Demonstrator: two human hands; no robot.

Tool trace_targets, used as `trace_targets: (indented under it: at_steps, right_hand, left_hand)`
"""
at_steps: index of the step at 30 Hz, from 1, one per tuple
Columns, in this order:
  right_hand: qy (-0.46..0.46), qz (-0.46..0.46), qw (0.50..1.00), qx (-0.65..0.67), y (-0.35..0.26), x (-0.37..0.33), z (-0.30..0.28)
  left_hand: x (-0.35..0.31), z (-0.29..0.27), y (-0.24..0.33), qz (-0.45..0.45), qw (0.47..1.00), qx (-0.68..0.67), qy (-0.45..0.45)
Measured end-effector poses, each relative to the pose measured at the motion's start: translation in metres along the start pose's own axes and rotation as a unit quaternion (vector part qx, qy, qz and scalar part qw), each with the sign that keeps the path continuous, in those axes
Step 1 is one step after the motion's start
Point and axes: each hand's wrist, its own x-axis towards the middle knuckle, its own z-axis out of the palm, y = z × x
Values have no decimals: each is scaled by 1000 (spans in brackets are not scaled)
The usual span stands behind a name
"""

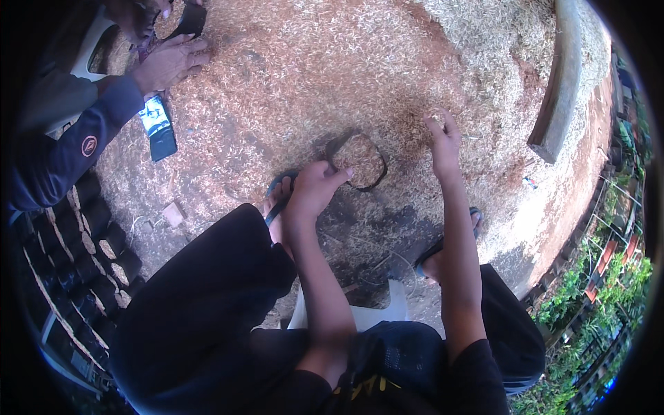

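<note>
My left hand [312, 191] grips the near left side of a black plastic grow bag [336, 146], its thumb at the rim. The round mouth of the bag faces up, and pale brown husk material fills it close to the rim. To the right of the bag, my right hand [447, 144] hovers by the heap of loose husks [408, 90]. Its thumb and fingers are apart and slightly curled, with nothing I can make out between them.
At the upper left a co-worker's hands [169, 66] hold another black bag [192, 19]. A phone [159, 129] lies beside them. Several filled black bags [90, 242] stand in rows at lower left. A wooden log [557, 90] lies at right.
</note>
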Motion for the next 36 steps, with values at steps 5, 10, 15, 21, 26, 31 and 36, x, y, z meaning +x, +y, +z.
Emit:
trace_targets:
  at_steps: [5, 10, 15, 21, 26, 31, 36]
  right_hand:
    - [66, 114, 925, 356, -9, -27, -9]
    - [48, 110, 899, 420, -32, -53, -7]
    - [-43, 70, 958, 276, -51, -83, 18]
    - [-109, -137, 985, -8, -64, -107, 54]
    - [-134, -131, 981, -51, -69, -110, 62]
    - [-165, -170, 971, -13, -66, -115, 52]
    - [-65, -117, 989, -55, -58, -122, 40]
  left_hand:
    - [2, 6, -3, 16, 999, -47, 7]
    - [9, 7, -10, 30, 995, -87, 32]
    - [13, 10, -14, 93, 975, -159, 128]
    - [20, 16, -9, 160, 963, -114, 184]
    - [20, 20, -3, 196, 948, -116, 223]
    - [21, 20, -3, 188, 947, -131, 227]
    - [18, 17, 1, 159, 954, -144, 207]
